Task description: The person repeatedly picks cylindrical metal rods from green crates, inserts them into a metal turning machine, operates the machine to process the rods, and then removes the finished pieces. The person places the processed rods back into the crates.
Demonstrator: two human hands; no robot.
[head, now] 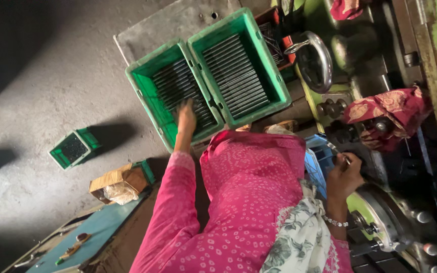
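Observation:
My left hand [186, 117] reaches from a pink sleeve into the nearer green plastic crate [145, 76]. Its fingers lie spread on the dark metal rods [178, 86] stacked inside, and I see no rod closed in them. A second green crate [274, 76] of the same rods [234, 76] stands right beside it. My right hand [344, 177], with a bead bracelet at the wrist, is closed on a thin metal rod [336, 150] in front of a green machine [375, 212]. My pink dress and a flowered scarf fill the lower middle.
A round handwheel [315, 60] and knobs [332, 107] stick out of the machine, with red patterned cloth [395, 114] draped on it. On the grey concrete floor stand a small green box [73, 148] and a brown paper-wrapped package [117, 183]. A blue board [97, 232] lies at the lower left.

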